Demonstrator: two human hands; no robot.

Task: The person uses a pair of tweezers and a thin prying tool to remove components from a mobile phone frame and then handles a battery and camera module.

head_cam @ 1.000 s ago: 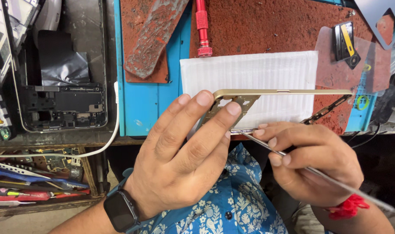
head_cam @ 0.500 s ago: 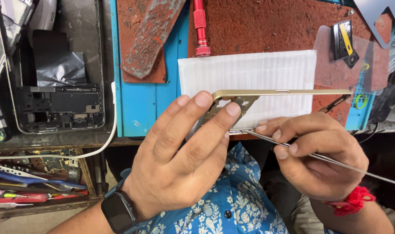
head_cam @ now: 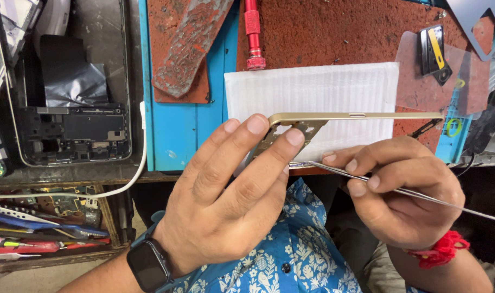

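Changes noted against the two earlier views:

- Right hand [head_cam: 402,198]: one second back it sat lower and further right, knuckles rounded over. It has since shifted up and left, with the fingertips [head_cam: 356,164] now just under the gold phone frame [head_cam: 356,116].
- Thin metal tool [head_cam: 421,194]: earlier steeply slanted, its tip well below the frame's lower edge. It now lies flatter, tip drawn in beside the left hand's [head_cam: 231,201] fingers, the tail running off to the right edge.
- Red wrist thread [head_cam: 440,250]: more of it shows than half a second ago.
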